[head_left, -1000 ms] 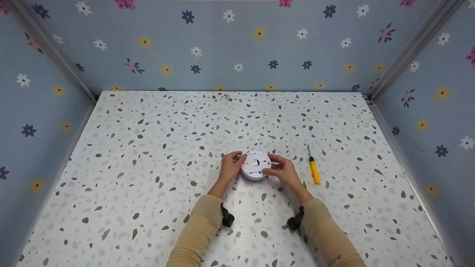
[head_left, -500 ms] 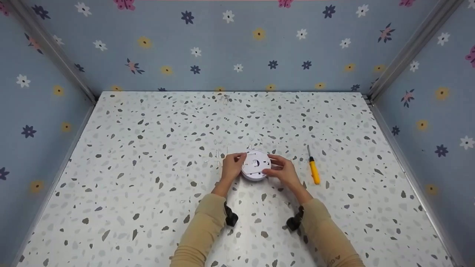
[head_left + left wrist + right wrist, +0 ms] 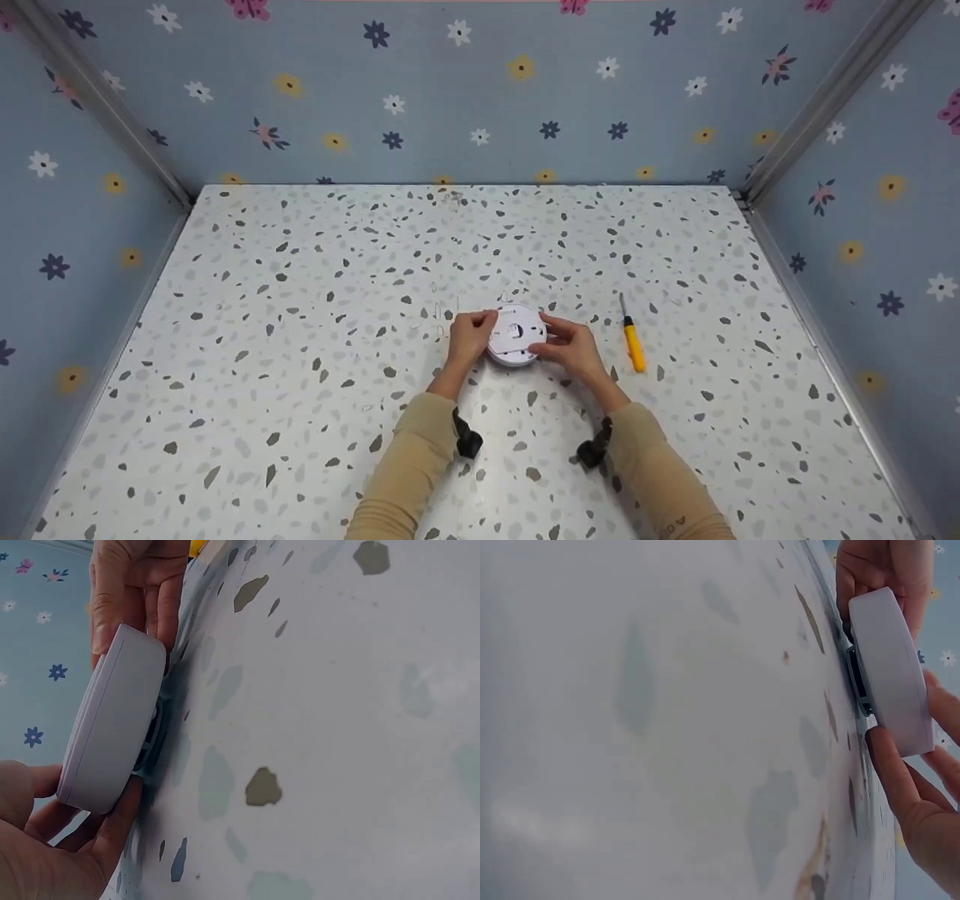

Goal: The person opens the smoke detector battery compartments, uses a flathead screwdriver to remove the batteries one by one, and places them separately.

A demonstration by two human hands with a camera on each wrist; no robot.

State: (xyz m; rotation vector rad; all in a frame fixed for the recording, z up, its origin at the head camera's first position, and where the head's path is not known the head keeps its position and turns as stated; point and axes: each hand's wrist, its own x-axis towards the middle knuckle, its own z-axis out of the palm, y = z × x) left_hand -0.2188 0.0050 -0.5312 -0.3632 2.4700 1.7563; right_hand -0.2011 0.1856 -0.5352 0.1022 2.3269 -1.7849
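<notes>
Gripping a white disc (image 3: pixel 513 336) from either side at a speckled table (image 3: pixel 262 390)

From where I stand, a person's two forearms, in tan sleeves (image 3: pixel 416 450), reach in from the near edge toward the middle of the table, where the disc is held. The left hand (image 3: pixel 470 337) pinches its left rim, thumb on the upper face and fingers beneath. The right hand (image 3: pixel 572 345) is clamped on the opposite rim in the same way, its thumb pressing the face near the lower right. That face is turned up and shows small slots around a central opening. From low down, a dark part (image 3: pixel 858 682) shows under the disc, close to the tabletop; I cannot tell whether the two touch. Just beyond the right hand, a yellow-handled tool (image 3: pixel 634 347) lies with its thin metal shaft pointing away. Blue flowered panels (image 3: pixel 420 82) enclose the table on three sides.
</notes>
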